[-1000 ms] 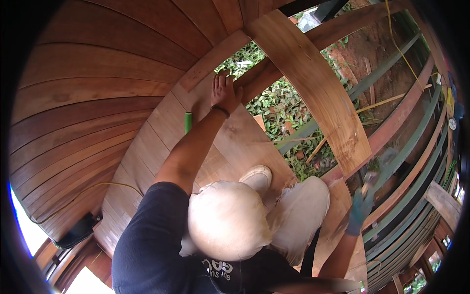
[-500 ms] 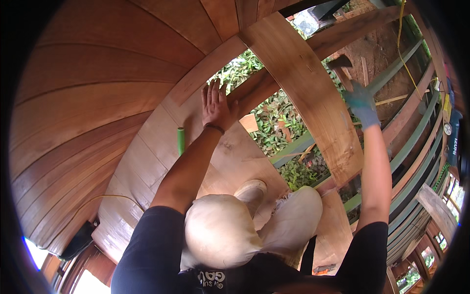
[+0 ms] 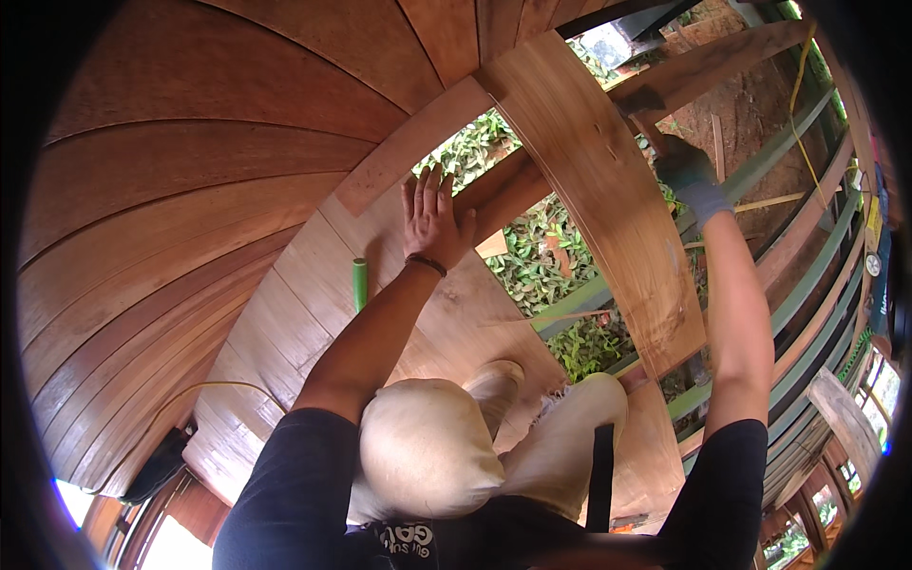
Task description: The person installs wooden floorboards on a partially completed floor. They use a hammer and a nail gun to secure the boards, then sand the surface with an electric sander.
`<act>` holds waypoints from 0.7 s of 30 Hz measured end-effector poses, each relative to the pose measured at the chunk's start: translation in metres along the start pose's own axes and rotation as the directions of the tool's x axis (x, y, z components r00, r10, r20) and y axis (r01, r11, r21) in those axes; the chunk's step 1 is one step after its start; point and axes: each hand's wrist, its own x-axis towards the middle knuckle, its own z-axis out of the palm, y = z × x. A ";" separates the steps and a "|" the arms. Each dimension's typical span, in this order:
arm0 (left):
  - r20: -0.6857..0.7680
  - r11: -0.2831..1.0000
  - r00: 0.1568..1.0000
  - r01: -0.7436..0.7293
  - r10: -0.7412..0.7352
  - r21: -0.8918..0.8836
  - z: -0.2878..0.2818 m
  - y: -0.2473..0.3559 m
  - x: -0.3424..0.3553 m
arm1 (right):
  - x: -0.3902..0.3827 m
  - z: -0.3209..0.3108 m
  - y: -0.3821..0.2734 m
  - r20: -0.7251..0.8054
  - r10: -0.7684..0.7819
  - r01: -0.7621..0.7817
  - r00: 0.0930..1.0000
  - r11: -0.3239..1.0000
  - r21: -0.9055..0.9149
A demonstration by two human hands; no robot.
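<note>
Daylight burns out the opening (image 3: 182, 546) beyond the near left corner of the plank floor (image 3: 275, 318), which glares pale there. Distortion bends the wall boards (image 3: 190, 166) into arcs; the gloved right hand (image 3: 686, 169) looks dark and blurred.

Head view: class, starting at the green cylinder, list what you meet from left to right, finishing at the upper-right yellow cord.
Green cylinder, bare left hand, gloved right hand gripping a dark-headed tool, yellow cord.
</note>
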 end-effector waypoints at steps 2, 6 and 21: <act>0.014 1.000 1.000 0.005 -0.005 -0.002 -0.002 0.001 0.000 | 0.011 0.001 -0.008 0.020 -0.030 0.030 0.999 1.000 0.007; 0.017 1.000 1.000 0.012 -0.012 -0.026 -0.004 0.001 0.000 | 0.032 0.002 -0.024 0.032 -0.020 0.023 0.999 0.996 -0.085; 0.028 0.999 0.999 0.028 -0.027 -0.044 -0.006 -0.004 0.003 | 0.072 0.015 -0.066 -0.149 -0.237 0.212 0.960 0.963 -0.169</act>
